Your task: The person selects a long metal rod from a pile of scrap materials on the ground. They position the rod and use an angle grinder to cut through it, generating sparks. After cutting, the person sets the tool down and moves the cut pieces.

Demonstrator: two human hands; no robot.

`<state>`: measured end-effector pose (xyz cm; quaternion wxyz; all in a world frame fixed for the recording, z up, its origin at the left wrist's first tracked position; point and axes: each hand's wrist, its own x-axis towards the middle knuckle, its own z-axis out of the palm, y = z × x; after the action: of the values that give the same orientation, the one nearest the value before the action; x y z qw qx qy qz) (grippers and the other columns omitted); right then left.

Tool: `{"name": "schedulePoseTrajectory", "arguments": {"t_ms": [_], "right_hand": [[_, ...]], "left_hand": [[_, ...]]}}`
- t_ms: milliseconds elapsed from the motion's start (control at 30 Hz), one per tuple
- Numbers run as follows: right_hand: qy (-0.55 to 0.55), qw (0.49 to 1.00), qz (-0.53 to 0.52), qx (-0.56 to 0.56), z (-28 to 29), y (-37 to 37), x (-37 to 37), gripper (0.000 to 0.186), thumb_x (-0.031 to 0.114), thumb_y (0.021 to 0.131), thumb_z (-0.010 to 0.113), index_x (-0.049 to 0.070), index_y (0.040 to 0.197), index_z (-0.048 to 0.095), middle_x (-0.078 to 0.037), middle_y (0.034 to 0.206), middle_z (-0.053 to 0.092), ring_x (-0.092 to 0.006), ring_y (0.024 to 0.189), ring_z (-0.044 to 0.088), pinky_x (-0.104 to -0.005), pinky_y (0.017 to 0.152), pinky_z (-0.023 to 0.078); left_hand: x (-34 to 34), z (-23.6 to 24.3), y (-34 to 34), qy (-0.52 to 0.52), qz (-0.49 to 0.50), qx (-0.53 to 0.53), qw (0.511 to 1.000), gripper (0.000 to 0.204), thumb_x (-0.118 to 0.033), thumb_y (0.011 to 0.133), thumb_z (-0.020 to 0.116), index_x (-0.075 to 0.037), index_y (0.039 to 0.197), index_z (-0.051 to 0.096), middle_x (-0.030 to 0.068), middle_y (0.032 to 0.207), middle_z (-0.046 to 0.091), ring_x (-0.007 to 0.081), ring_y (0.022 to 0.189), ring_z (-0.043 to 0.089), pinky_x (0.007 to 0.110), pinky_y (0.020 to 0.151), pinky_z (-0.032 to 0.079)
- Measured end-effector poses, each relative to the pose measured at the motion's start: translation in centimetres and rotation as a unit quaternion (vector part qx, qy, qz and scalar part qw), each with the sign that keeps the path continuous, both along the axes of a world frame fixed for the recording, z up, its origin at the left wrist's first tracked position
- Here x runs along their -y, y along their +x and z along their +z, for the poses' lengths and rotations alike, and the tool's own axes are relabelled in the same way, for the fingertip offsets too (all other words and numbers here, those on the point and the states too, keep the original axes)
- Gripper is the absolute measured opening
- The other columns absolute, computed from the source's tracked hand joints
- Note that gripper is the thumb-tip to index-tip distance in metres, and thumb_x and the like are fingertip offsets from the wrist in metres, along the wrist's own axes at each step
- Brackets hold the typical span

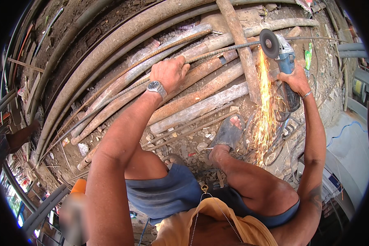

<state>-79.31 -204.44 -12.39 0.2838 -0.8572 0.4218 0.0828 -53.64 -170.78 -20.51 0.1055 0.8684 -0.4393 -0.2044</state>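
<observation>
Immediately right of the crossing pole (pixel 247 69), a blue angle grinder (pixel 285 61) stands on the near side of a ribbed steel rod (pixel 223 50), which lies over that pole. The grinder's dark disc (pixel 269 44) meets the rod just beside the pole, and orange sparks (pixel 265 110) stream down from it, along the pole's right side and beyond its lower end.

Right of the pole, the right hand (pixel 296 80) is wrapped around the grinder's body; a bracelet (pixel 307 94) circles its wrist. Left of the pole, the left hand (pixel 168 74) is closed over the rod, knuckles up; its fingertips are hidden, so their exact placement cannot be told. A metal wristwatch (pixel 155 86) sits on that wrist.

Left of and below the left hand's side of the pole, a rusty pipe (pixel 197 94) and a pale pipe (pixel 201 107) lie side by side on the ground. Below the pole's lower end rests a sandalled foot (pixel 228 133), left of the sparks.
</observation>
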Motion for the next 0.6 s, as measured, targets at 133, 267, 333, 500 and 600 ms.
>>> {"name": "schedulePoseTrajectory", "arguments": {"t_ms": [133, 267, 333, 500, 600], "right_hand": [[0.03, 1.0, -0.005, 0.003, 0.6, 0.2, -0.3, 0.062, 0.025, 0.063, 0.078, -0.002, 0.115, 0.057, -0.013, 0.091, 0.067, -0.0221, 0.078, 0.064, -0.0355, 0.075, 0.053], [0.006, 1.0, 0.012, -0.001, 0.3, 0.0, 0.1, 0.064, 0.027, 0.063, 0.078, -0.002, 0.116, 0.057, -0.013, 0.092, 0.067, -0.0217, 0.079, 0.064, -0.0355, 0.075, 0.052], [-0.034, 0.998, 0.055, -0.003, 0.1, 0.1, 0.8, 0.065, 0.029, 0.063, 0.078, -0.002, 0.116, 0.057, -0.013, 0.093, 0.068, -0.023, 0.079, 0.064, -0.0367, 0.075, 0.052], [-0.039, 0.997, 0.067, 0.008, -1.3, -2.2, 1.9, 0.063, 0.036, 0.067, 0.077, -0.003, 0.112, 0.057, -0.013, 0.094, 0.06, -0.0253, 0.079, 0.057, -0.0387, 0.075, 0.048], [0.005, 0.998, 0.056, 0.034, -3.6, -3.7, 3.0, 0.05, 0.023, 0.071, 0.073, -0.002, 0.111, 0.057, -0.009, 0.094, 0.059, -0.0218, 0.082, 0.055, -0.0355, 0.08, 0.047]], "left_hand": [[0.4, 0.3, 0.0, 0.015, -0.004, -0.013, 1.0, 0.034, -0.041, 0.095, 0.056, -0.009, 0.088, 0.063, 0.0155, 0.08, 0.07, 0.0359, 0.077, 0.068, 0.05, 0.068, 0.052], [0.6, 0.9, 0.1, 0.034, 0.004, -0.029, 0.999, 0.037, -0.044, 0.095, 0.054, -0.009, 0.089, 0.064, 0.0168, 0.081, 0.07, 0.0368, 0.077, 0.068, 0.05, 0.069, 0.053], [0.3, -0.1, 0.0, 0.0, 0.006, -0.031, 0.999, 0.038, -0.046, 0.095, 0.054, -0.009, 0.088, 0.064, 0.0177, 0.079, 0.069, 0.038, 0.076, 0.067, 0.052, 0.067, 0.052], [-0.2, 0.2, 0.4, -0.025, 0.002, -0.039, 0.999, 0.046, -0.05, 0.094, 0.051, -0.008, 0.086, 0.067, 0.0185, 0.08, 0.07, 0.0381, 0.076, 0.068, 0.052, 0.069, 0.053], [-0.2, 0.2, 0.4, -0.02, -0.003, -0.046, 0.999, 0.039, -0.045, 0.093, 0.054, -0.01, 0.087, 0.069, 0.0173, 0.081, 0.071, 0.0375, 0.08, 0.069, 0.051, 0.07, 0.053]]}}
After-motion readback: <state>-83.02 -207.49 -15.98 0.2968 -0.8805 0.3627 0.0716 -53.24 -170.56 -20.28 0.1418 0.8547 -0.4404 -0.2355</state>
